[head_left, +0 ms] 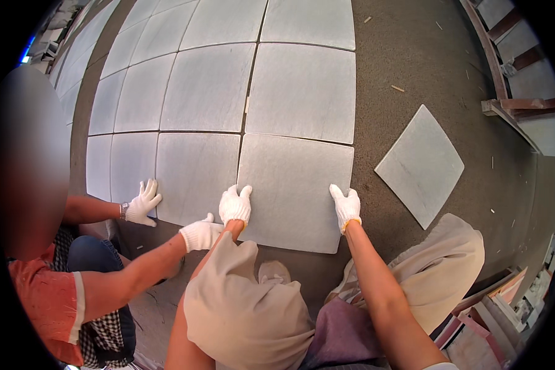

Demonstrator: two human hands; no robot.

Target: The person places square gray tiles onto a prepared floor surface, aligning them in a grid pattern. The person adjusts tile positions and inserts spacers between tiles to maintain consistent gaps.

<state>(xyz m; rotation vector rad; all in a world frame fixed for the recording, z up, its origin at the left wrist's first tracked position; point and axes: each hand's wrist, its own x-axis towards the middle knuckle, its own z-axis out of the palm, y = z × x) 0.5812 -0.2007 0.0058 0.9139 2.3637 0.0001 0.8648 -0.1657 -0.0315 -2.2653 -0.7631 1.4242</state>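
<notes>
A large square grey floor tile [293,194] lies flat in front of me at the near right corner of a laid grid. My left hand [235,205], in a white knit glove, grips its left edge near the joint. On the opposite edge my right hand [346,208], also gloved, is closed with the thumb over the top face; the fingers beneath are partly hidden. Against the left joint sits a neighbouring tile [197,176]. A co-worker's gloved hand [143,202] rests at a tile farther left, and that person's other glove [201,234] is beside my left wrist.
A loose tile [420,166] lies turned like a diamond on the brown bedding [376,92] to the right. Small wooden sticks [398,89] are scattered there. Wooden framing [496,68] stands at the far right, and stacked offcuts [493,320] at the near right. The co-worker crouches close on my left.
</notes>
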